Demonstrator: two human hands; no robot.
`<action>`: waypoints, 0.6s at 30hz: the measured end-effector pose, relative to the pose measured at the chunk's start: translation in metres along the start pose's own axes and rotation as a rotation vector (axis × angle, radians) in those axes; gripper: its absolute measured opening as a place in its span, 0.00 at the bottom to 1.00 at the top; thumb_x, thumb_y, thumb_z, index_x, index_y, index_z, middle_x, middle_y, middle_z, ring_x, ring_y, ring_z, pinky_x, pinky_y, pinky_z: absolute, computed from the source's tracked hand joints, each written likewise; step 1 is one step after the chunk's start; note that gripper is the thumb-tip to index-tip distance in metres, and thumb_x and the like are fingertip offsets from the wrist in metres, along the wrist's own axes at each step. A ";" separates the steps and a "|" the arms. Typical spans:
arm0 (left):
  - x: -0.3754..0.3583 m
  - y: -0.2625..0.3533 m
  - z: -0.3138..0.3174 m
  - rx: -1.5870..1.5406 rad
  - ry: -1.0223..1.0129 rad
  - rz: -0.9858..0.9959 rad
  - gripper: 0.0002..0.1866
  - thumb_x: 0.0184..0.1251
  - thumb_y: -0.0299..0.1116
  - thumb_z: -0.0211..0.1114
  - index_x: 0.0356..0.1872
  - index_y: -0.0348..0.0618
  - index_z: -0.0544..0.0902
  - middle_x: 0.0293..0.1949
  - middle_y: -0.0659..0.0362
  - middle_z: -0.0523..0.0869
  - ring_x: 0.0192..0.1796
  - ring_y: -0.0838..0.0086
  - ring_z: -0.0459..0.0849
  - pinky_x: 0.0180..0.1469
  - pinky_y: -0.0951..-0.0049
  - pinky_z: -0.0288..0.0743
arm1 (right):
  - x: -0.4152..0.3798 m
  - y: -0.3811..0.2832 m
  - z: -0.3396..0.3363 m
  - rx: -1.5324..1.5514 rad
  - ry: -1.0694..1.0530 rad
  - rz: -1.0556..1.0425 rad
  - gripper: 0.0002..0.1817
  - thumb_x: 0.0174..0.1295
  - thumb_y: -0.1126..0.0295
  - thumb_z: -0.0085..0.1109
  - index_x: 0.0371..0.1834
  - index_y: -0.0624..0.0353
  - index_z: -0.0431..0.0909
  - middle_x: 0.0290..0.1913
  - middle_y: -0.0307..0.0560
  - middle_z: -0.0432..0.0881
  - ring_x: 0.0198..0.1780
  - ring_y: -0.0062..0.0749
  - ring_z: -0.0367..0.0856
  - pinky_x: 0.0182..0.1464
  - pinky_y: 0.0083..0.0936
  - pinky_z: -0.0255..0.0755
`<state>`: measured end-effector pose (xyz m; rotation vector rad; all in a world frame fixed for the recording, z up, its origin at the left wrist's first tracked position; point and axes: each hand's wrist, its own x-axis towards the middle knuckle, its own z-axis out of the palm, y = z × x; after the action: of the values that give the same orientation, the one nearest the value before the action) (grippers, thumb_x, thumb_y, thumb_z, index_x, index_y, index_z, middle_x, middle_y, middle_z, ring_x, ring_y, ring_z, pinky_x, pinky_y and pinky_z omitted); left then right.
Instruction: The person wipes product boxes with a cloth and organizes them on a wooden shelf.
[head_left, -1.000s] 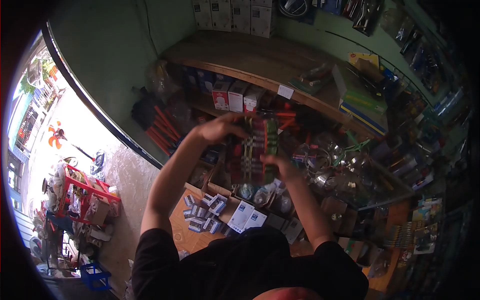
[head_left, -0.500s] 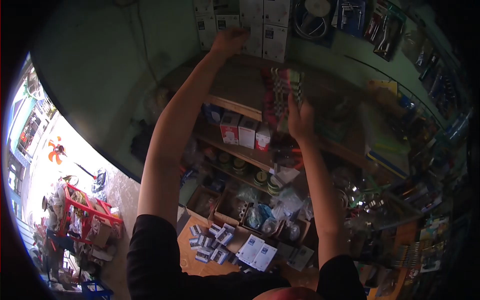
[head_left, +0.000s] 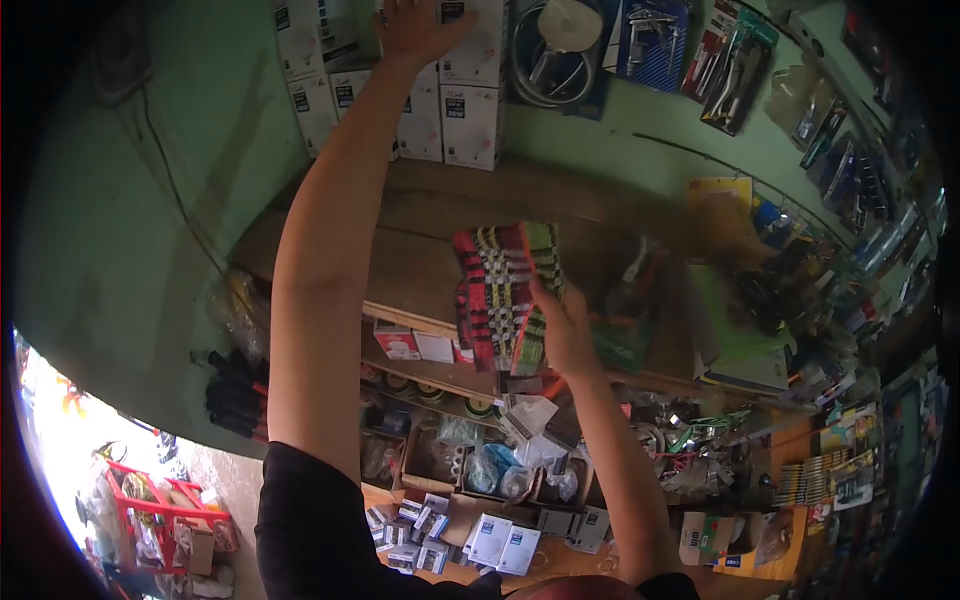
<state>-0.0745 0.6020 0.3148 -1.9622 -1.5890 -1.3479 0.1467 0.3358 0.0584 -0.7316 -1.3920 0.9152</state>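
Note:
High up, my left hand point(head_left: 415, 32) reaches to the stacked white bulb boxes point(head_left: 470, 125) against the wall. Its fingers are spread over the upper row, with the fingertips partly cut off by the frame's top edge. Over the wooden shelf point(head_left: 420, 210), a folded checked cloth point(head_left: 497, 290) in red, black, white and green is gripped by my right hand point(head_left: 568, 335). The thumb lies on the cloth's face, while the other fingers are mostly hidden behind it.
Packaged tools point(head_left: 738, 65) and a coiled hose point(head_left: 548, 75) hang on the wall. On the shelf's right lies a green folder point(head_left: 725, 330). Below are open cartons with bagged parts point(head_left: 490, 468) and small boxes point(head_left: 420, 530). A red rack point(head_left: 150, 515) stands lower left.
My left hand has gone up from the lower boxes to the upper row, its fingers now spread. The cloth, blurred before, shows sharply in my right hand. The view has shifted.

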 end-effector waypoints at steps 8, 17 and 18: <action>-0.025 0.041 0.040 0.140 0.072 -0.068 0.60 0.61 0.71 0.71 0.87 0.49 0.54 0.88 0.44 0.37 0.88 0.41 0.35 0.82 0.23 0.33 | 0.001 -0.007 -0.001 0.012 -0.077 0.043 0.19 0.83 0.65 0.50 0.66 0.69 0.76 0.58 0.44 0.85 0.58 0.27 0.76 0.67 0.27 0.66; -0.055 0.043 0.008 -0.199 0.545 0.179 0.57 0.44 0.44 0.89 0.73 0.34 0.62 0.76 0.30 0.55 0.75 0.44 0.64 0.69 0.50 0.72 | 0.001 -0.001 0.001 -0.029 -0.055 0.004 0.19 0.83 0.64 0.48 0.65 0.68 0.77 0.54 0.50 0.87 0.54 0.29 0.79 0.63 0.29 0.70; -0.064 0.049 -0.016 -0.269 0.567 0.164 0.60 0.44 0.43 0.89 0.74 0.32 0.59 0.75 0.31 0.58 0.75 0.46 0.65 0.72 0.51 0.70 | 0.001 -0.002 0.002 -0.086 -0.049 -0.022 0.20 0.83 0.62 0.48 0.64 0.68 0.77 0.53 0.52 0.88 0.52 0.31 0.80 0.62 0.30 0.71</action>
<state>-0.0372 0.5334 0.2887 -1.5834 -1.0055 -1.9026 0.1453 0.3352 0.0607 -0.7609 -1.4872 0.8654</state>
